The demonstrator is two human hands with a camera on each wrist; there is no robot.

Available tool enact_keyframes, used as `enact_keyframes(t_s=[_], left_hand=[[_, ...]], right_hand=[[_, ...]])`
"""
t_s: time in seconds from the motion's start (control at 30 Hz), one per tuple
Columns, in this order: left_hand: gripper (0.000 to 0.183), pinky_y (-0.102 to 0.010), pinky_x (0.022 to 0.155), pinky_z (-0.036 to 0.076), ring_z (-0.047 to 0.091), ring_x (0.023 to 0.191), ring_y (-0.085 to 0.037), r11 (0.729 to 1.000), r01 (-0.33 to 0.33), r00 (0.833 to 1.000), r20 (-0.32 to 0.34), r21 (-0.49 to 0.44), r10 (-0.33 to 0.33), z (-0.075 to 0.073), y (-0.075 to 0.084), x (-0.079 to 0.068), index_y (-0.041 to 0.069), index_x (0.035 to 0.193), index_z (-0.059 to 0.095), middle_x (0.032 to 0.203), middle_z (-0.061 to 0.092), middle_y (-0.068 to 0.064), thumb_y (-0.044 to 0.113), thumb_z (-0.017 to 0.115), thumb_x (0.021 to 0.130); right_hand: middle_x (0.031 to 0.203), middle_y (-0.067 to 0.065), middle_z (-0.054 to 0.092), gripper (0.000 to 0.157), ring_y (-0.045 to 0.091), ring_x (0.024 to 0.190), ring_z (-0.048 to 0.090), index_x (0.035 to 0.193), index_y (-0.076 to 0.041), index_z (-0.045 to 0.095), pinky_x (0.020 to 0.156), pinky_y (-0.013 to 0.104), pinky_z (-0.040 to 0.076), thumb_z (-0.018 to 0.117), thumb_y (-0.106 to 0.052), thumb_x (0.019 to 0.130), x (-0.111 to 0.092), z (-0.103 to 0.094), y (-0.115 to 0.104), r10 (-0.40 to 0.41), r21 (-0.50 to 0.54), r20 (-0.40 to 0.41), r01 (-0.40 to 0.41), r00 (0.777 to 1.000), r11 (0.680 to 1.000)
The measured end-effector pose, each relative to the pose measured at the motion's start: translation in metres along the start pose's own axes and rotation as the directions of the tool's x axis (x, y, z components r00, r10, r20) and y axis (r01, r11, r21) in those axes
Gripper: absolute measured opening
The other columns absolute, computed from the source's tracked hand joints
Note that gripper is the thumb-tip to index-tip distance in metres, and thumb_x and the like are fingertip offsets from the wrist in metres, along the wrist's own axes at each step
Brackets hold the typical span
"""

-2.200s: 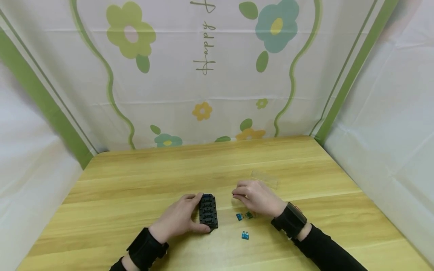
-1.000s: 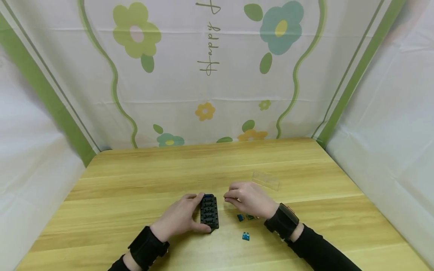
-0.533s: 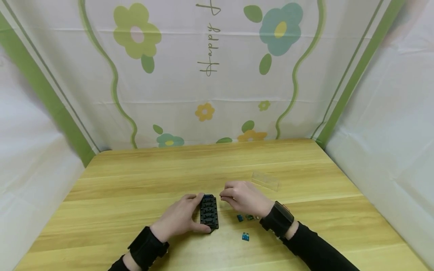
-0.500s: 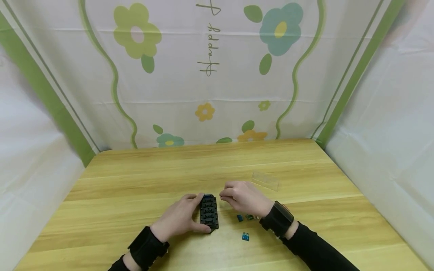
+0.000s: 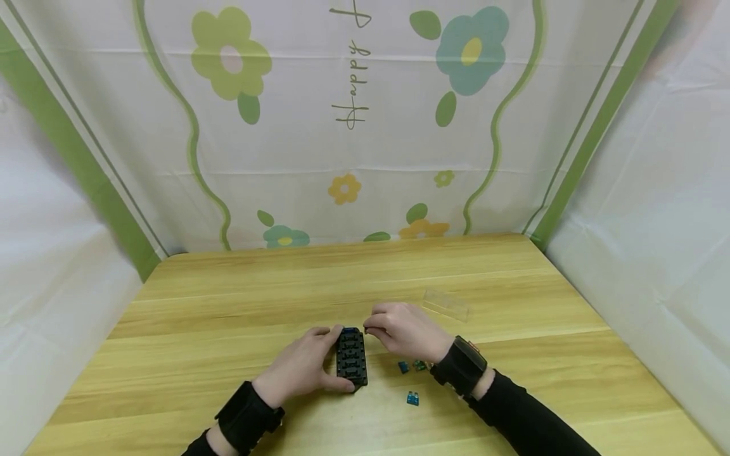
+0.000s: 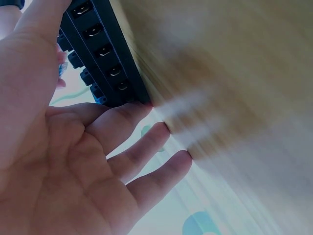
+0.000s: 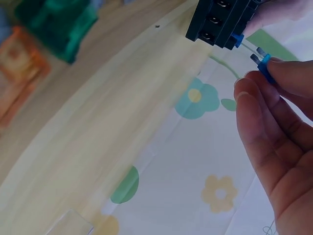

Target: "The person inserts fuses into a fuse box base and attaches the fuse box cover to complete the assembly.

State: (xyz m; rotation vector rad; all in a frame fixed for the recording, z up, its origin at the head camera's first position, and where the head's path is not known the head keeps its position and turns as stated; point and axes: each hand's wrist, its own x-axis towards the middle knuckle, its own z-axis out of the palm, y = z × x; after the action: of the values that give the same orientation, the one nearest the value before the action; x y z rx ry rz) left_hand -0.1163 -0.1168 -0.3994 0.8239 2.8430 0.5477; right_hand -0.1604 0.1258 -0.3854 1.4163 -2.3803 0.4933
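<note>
My left hand (image 5: 299,369) grips the black fuse block (image 5: 351,361) on the table, index finger at its far end and thumb at its near end. In the left wrist view the block's side (image 6: 105,51) shows a row of sockets, and the other fingertips touch the table. A blue fuse (image 7: 238,39) sits at the block's far end. My right hand (image 5: 406,330) pinches another blue blade fuse (image 7: 264,67) between thumb and fingers. Its two metal prongs point at the block, a small gap away.
Loose on the table right of the block lie two blue fuses (image 5: 403,367) (image 5: 413,398), a green fuse (image 5: 420,365) and an orange one (image 7: 22,71). A clear plastic cover (image 5: 447,305) lies behind the right hand. A flowered cloth (image 5: 285,114) hangs behind the table.
My right hand has moved left with the pinched fuse, from above the loose pieces to beside the block's far end. The left hand and block keep their place.
</note>
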Motion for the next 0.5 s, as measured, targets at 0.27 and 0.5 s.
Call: enact_keyframes(t_s=[0.27,0.5], left_hand=[[0.109,-0.044,0.09,0.044,0.048,0.12,-0.033,1.0,0.001,1.0,0.002,-0.01,-0.001,0.0,-0.001,0.0,0.003,0.146,0.038,0.132,0.047,-0.022,0.074,0.065,0.068],[0.107,-0.044,0.091,0.044,0.047,0.121,-0.033,1.0,0.004,1.0,0.001,-0.017,-0.004,0.0,-0.001,0.0,0.004,0.146,0.037,0.132,0.047,-0.021,0.072,0.066,0.069]], right_hand=[[0.082,-0.007,0.055,0.01,-0.003,0.066,0.047,0.095,-0.013,0.073,0.06,0.008,0.037,0.063,-0.014,0.092,0.006,0.003,-0.002,-0.004,0.007,0.015,0.004,1.0,1.0],[0.081,-0.008,0.053,0.011,-0.002,0.065,0.045,0.095,-0.014,0.073,0.06,0.009,0.037,0.062,-0.011,0.092,0.013,0.003,-0.005,-0.004,0.009,0.026,0.004,1.0,1.0]])
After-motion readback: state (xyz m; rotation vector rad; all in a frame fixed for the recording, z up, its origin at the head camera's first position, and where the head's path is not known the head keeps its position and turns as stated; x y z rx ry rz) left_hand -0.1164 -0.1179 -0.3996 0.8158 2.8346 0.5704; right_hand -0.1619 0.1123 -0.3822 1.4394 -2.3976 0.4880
